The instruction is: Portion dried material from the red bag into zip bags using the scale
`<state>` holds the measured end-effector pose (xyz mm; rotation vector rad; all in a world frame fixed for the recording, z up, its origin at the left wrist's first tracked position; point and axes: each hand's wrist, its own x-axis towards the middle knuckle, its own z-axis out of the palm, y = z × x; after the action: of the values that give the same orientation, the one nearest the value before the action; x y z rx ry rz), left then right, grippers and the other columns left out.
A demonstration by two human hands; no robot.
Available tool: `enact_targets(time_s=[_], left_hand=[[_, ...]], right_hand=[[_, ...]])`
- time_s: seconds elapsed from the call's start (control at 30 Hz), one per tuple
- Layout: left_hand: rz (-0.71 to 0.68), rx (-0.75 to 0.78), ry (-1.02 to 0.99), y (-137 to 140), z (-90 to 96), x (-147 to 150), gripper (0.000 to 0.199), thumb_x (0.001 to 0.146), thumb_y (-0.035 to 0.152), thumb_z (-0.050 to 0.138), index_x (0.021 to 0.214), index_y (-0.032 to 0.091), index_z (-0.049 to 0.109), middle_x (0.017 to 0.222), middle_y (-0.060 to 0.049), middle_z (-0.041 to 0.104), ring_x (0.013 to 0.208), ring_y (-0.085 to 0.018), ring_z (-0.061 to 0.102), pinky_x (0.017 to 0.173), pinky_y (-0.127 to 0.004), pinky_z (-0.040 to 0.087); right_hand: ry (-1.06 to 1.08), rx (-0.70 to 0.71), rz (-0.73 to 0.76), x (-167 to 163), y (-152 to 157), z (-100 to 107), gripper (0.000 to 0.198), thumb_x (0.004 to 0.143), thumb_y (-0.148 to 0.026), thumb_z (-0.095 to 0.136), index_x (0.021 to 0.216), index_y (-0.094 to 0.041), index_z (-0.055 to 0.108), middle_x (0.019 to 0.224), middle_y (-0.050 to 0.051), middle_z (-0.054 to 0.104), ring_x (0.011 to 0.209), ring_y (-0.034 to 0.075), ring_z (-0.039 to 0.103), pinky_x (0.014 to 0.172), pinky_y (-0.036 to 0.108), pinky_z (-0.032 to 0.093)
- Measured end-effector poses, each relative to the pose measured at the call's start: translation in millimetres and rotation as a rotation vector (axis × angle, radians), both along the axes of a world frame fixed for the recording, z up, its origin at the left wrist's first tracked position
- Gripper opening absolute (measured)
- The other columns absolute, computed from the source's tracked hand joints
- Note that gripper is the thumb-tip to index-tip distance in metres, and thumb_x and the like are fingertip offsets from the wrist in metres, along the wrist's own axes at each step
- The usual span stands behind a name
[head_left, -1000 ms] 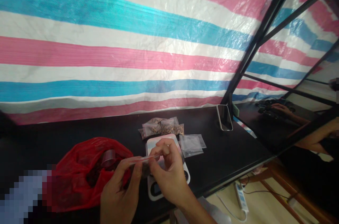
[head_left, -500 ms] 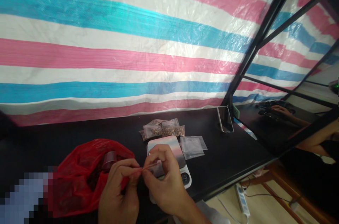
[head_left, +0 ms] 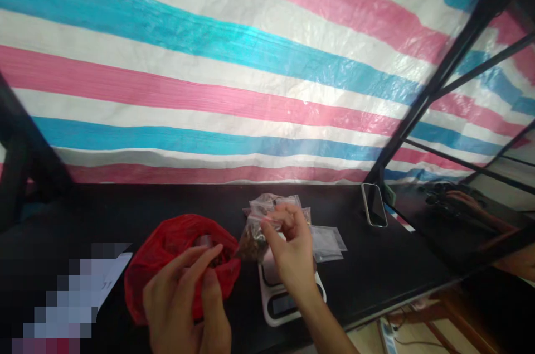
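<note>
My right hand (head_left: 290, 239) pinches the top of a small clear zip bag (head_left: 253, 238) with brown bits in it. The bag hangs over the left side of a white kitchen scale (head_left: 284, 309), in front of a pile of similar filled bags (head_left: 273, 199). Nothing is in my left hand (head_left: 188, 292), whose fingers are apart. It hovers over the near side of a red plastic bag (head_left: 154, 251), which stands open with brown contents and a clear scoop-like piece (head_left: 203, 241) inside. Flat clear zip bags (head_left: 328, 242) lie right of the scale.
A phone (head_left: 375, 205) leans near a black frame post (head_left: 390, 148) at the back right. White paper (head_left: 115, 281), partly blurred out, lies at the left. Striped sheeting (head_left: 209, 92) hangs behind the black table (head_left: 334, 298). Another person's hand (head_left: 463, 200) is at the far right.
My left hand has let go of the small bag and opened. My right hand has carried the bag up and away toward the pile. The camera view has shifted.
</note>
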<state>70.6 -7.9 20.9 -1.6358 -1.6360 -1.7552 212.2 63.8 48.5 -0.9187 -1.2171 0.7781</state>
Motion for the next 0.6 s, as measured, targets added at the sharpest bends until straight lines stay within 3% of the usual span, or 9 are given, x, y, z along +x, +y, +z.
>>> enact_targets(time_s=[0.07,0.13,0.23,0.33,0.4,0.5,0.6], left_hand=[[0.16,-0.046,-0.004,3.1,3.3,-16.0,0.021,0.101,0.027,0.057,0.113,0.02,0.073,0.119,-0.017,0.072,0.115,-0.038,0.068,0.11,-0.068,0.047],[0.298,-0.149,0.001,8.7,1.8,-32.5,0.027,0.098,0.032,0.06,0.117,0.017,0.072,0.133,-0.023,0.068,0.128,-0.051,0.062,0.107,-0.079,0.045],[0.412,-0.288,0.036,19.0,-10.6,-54.2,0.04,0.096,0.038,0.061,0.131,0.02,0.068,0.158,-0.025,0.054,0.141,-0.061,0.049,0.1,-0.086,0.045],[0.323,-0.483,0.085,27.3,-25.7,-72.0,0.044,0.1,0.039,0.049,0.131,0.015,0.068,0.135,-0.026,0.068,0.128,-0.054,0.061,0.099,-0.076,0.052],[0.229,-0.521,0.086,30.2,-31.0,-81.0,0.045,0.101,0.038,0.043,0.128,0.013,0.068,0.117,-0.023,0.074,0.114,-0.045,0.068,0.101,-0.066,0.055],[0.163,-0.464,0.0,30.9,-28.2,-87.5,0.044,0.1,0.038,0.041,0.126,0.015,0.068,0.115,-0.018,0.074,0.108,-0.037,0.071,0.101,-0.056,0.057],[0.181,-0.404,-0.122,30.1,-17.0,-86.1,0.042,0.097,0.041,0.044,0.121,0.017,0.07,0.115,-0.017,0.075,0.109,-0.036,0.071,0.1,-0.054,0.058]], right_hand=[[-0.11,-0.069,0.0,-4.9,28.4,5.1,0.026,0.089,-0.027,0.072,0.11,-0.024,0.058,0.089,0.0,0.076,0.083,0.019,0.074,0.076,0.03,0.057],[-0.42,-0.202,0.019,-11.0,55.3,9.1,0.025,0.091,-0.021,0.066,0.115,-0.023,0.058,0.093,0.001,0.077,0.086,0.019,0.075,0.08,0.031,0.058],[-0.618,-0.253,0.019,-20.3,77.5,14.6,0.027,0.079,-0.008,0.071,0.104,-0.018,0.067,0.09,0.006,0.076,0.092,0.027,0.074,0.088,0.04,0.057],[-0.731,-0.192,-0.083,-31.6,69.1,20.8,0.039,0.078,-0.004,0.072,0.116,-0.015,0.071,0.123,0.018,0.072,0.125,0.036,0.063,0.112,0.054,0.043],[-0.87,-0.08,-0.124,-41.1,51.7,24.2,0.041,0.087,-0.007,0.067,0.126,-0.016,0.071,0.138,0.018,0.067,0.134,0.035,0.054,0.118,0.052,0.036],[-1.118,0.076,0.052,-54.9,24.7,25.6,0.024,0.098,-0.014,0.062,0.114,-0.023,0.077,0.119,0.008,0.073,0.119,0.028,0.059,0.106,0.043,0.043],[-1.314,0.108,0.226,-63.0,11.3,20.5,0.017,0.102,-0.027,0.066,0.112,-0.025,0.08,0.109,0.007,0.073,0.111,0.028,0.059,0.1,0.043,0.045]])
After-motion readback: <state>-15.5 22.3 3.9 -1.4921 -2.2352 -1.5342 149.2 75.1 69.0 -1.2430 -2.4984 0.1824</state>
